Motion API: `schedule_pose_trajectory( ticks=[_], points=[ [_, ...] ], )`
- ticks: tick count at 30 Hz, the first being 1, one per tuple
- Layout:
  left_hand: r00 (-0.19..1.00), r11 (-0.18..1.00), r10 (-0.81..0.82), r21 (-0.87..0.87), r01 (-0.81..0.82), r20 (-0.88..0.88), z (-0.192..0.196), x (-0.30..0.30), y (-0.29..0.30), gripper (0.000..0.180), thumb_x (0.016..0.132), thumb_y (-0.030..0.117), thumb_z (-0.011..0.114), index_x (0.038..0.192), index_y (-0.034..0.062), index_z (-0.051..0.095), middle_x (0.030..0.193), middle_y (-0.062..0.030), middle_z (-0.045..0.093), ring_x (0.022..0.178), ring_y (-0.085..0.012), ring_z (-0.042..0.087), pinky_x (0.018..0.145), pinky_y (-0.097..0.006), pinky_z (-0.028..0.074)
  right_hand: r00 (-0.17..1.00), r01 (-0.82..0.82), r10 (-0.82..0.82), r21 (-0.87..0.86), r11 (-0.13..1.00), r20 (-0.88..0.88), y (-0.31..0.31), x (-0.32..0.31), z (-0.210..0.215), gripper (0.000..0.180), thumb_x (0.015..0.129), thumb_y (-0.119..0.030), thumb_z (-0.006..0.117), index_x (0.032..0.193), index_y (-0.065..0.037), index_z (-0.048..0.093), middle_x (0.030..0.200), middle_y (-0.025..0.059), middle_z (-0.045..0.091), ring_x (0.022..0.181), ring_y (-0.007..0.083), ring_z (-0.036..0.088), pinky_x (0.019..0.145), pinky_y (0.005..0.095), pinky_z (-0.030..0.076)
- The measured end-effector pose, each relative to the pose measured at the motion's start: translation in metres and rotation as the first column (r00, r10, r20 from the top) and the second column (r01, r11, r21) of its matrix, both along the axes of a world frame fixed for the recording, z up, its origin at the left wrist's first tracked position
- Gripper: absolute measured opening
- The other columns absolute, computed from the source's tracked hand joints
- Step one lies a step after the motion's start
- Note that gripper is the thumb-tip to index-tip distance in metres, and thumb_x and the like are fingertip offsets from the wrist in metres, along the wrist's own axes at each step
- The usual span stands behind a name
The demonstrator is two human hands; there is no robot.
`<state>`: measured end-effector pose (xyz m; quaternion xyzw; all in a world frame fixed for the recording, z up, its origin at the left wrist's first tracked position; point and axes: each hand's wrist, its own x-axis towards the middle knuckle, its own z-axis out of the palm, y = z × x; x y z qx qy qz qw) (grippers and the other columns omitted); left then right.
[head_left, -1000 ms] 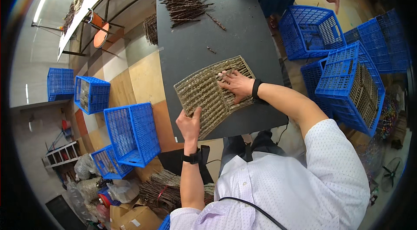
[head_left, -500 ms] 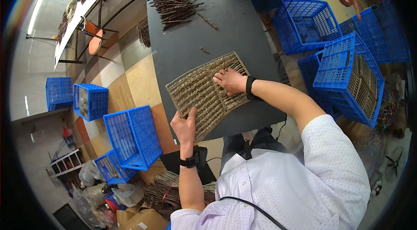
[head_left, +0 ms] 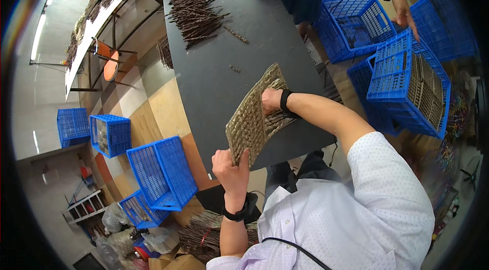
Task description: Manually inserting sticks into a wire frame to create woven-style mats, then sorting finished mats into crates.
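While the left hand point(head_left: 232, 165) pinches the near corner of the woven mat point(head_left: 254, 117) in a closed grip, the right hand point(head_left: 271, 101) presses flat on its middle. Lifted at the near edge, the mat rests on the dark counter point(head_left: 224, 81); keeping both holds firm should stop it buckling.

left hand point(head_left: 232, 168): fingers curled shut, thumb up, wrist banded
right hand point(head_left: 271, 101): pressed flat, arm outstretched
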<state>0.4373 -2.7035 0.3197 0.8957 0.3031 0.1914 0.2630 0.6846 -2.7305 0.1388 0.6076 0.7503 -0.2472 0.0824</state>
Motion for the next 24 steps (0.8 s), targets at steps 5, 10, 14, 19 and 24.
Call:
schedule_pose_trajectory(
  ticks=[5, 10, 14, 19, 24],
  points=[
    [0.999, 0.997, -0.022, 0.069, 0.019, 0.038, -0.020, -0.007, 0.002, 0.020, 0.075, 0.011, 0.076, 0.077, 0.0015, 0.058, 0.069, -0.0125, 0.054, 0.065, -0.0322, 0.052, 0.063, -0.041, 0.040, 0.991, 0.115, -0.118, -0.047, 0.992, -0.058, 0.006, -0.002, -0.009, 0.033, 0.078, -0.033, 0.069, 0.096, -0.006, 0.069, 0.084, 0.0122, 0.070, 0.080, 0.0299, 0.067, 0.069, 0.0469, 0.053],
    [0.923, 0.814, 0.382, -0.493, -0.309, 0.054, -0.068, -0.011, 0.071, 0.029, 0.080, 0.018, 0.077, 0.092, -0.0051, 0.063, 0.091, -0.0106, 0.069, 0.078, -0.0216, 0.063, 0.075, -0.036, 0.049, 0.999, 0.022, -0.030, 0.343, 0.939, 0.018, 0.013, -0.010, -0.019, 0.064, 0.075, -0.024, 0.078, 0.129, -0.005, 0.050, 0.098, 0.0167, 0.067, 0.095, 0.0310, 0.066, 0.074, 0.0468, 0.053],
    [0.920, 0.790, 0.391, -0.501, -0.353, -0.033, -0.107, -0.018, 0.116, 0.037, 0.082, 0.021, 0.076, 0.102, -0.0078, 0.062, 0.102, -0.0135, 0.069, 0.087, -0.0188, 0.062, 0.082, -0.034, 0.049, 0.988, 0.157, -0.150, 0.282, 0.947, -0.045, 0.020, -0.017, -0.017, 0.085, 0.067, -0.033, 0.084, 0.134, 0.000, 0.044, 0.102, 0.0192, 0.065, 0.105, 0.0326, 0.062, 0.087, 0.0471, 0.049],
    [0.911, 0.794, 0.381, -0.450, -0.409, -0.156, -0.158, -0.028, 0.143, 0.055, 0.082, 0.027, 0.077, 0.116, -0.0109, 0.057, 0.110, -0.0224, 0.065, 0.100, -0.0279, 0.061, 0.090, -0.037, 0.046, 0.977, 0.208, -0.177, 0.377, 0.903, -0.116, 0.013, -0.029, 0.003, 0.013, 0.083, -0.011, 0.059, 0.090, -0.002, 0.065, 0.093, 0.0132, 0.066, 0.098, 0.0301, 0.063, 0.087, 0.0451, 0.048],
    [0.861, 0.786, 0.432, -0.357, -0.505, -0.268, -0.196, -0.024, 0.153, 0.075, 0.083, 0.031, 0.074, 0.136, -0.0099, 0.040, 0.138, -0.0294, 0.045, 0.126, -0.0390, 0.046, 0.108, -0.044, 0.035, 0.928, 0.312, -0.228, 0.281, 0.907, -0.296, -0.026, -0.046, 0.038, 0.011, 0.082, -0.014, 0.063, 0.084, -0.004, 0.063, 0.082, 0.0118, 0.063, 0.084, 0.0301, 0.065, 0.072, 0.0414, 0.053]
  ],
)
